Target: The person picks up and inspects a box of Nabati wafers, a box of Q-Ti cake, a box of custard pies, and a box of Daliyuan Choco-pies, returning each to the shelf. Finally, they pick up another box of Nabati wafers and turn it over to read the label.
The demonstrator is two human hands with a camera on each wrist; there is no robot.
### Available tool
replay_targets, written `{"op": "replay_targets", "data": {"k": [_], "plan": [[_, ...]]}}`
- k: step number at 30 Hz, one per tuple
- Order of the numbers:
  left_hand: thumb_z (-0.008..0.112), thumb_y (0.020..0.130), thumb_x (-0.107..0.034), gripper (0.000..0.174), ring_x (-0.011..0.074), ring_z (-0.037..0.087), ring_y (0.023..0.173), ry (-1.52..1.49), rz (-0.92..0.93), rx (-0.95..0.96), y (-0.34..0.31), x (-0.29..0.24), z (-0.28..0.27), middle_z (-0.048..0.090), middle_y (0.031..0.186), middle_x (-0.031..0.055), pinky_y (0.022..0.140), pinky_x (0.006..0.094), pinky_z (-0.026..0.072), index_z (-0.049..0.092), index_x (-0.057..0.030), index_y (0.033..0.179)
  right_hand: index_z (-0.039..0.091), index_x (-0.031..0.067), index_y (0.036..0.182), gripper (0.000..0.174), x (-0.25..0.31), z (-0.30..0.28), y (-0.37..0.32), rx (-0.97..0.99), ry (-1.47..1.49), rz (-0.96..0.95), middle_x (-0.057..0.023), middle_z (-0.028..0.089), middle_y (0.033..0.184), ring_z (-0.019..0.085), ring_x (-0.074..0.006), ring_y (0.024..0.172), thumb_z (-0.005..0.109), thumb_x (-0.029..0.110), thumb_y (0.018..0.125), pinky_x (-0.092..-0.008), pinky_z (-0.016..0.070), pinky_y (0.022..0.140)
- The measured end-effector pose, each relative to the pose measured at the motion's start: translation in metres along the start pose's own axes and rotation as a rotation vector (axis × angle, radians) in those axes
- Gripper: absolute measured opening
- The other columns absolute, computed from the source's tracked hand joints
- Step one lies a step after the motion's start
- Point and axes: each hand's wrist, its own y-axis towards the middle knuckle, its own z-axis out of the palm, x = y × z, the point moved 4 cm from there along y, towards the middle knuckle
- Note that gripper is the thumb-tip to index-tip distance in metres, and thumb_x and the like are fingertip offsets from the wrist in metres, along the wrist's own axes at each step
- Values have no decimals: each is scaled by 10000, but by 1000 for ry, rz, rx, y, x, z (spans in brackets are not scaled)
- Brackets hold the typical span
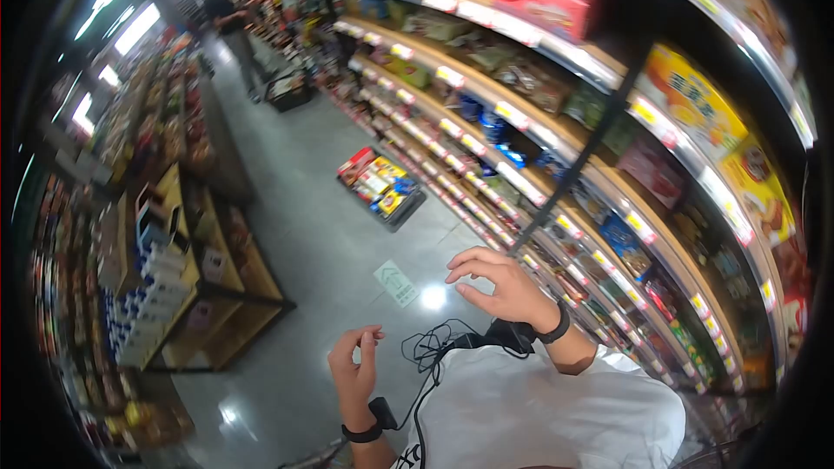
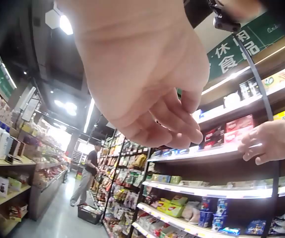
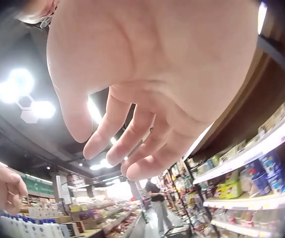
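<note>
In the head view my left hand (image 1: 353, 366) is raised in front of my body, fingers loosely bent and holding nothing. My right hand (image 1: 506, 288) is also in the air, nearer the shelves, its fingers spread and relaxed around nothing. Both wrist views show an empty palm, the left hand (image 2: 147, 74) and the right hand (image 3: 152, 74) each with softly bent fingers. Past the hands, a dark basket (image 1: 407, 215) stands on the floor, filled with red, yellow and white packages (image 1: 375, 181).
Long snack shelves (image 1: 486, 91) with price tags run along the right. A wooden display stand (image 1: 261, 308) with white bottles (image 1: 148, 304) is on the left. Farther down the aisle a person (image 1: 234, 35) stands by another dark basket (image 1: 289, 91). A floor sticker (image 1: 396, 283) lies ahead; black cables (image 1: 434, 343) hang at my front.
</note>
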Motion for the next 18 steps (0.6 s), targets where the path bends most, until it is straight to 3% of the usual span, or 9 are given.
{"op": "replay_targets", "data": {"k": [2,6,13,18], "plan": [[635,1031,-100,175,170,710,803,15,-83,-73,-4,24,-25,781,910,96,754,295,544,773,4,1059,753,77,1090,172,5,34,37,135,53,-14,-75,699,1211,684,-283,1123,753,101,920,-384,550,977],[612,1039,-97,197,161,704,801,-13,-156,-62,17,48,-23,776,891,101,766,293,546,768,22,1060,761,65,1093,175,-21,53,80,166,78,30,-84,707,1210,694,-283,1108,744,76,920,-368,546,984],[612,1044,-106,203,158,701,794,41,-134,-11,125,74,-30,776,888,100,763,292,544,771,15,1081,765,64,1075,140,-103,38,182,-48,-48,45,-88,729,1172,715,-233,1040,729,62,940,-322,571,807],[636,1034,-111,176,203,727,819,98,-177,-31,219,98,-44,773,907,112,769,307,551,776,-18,1087,768,50,1057,117,-142,36,277,-70,-31,93,-95,731,1162,716,-231,1035,705,58,958,-322,567,817]]}}
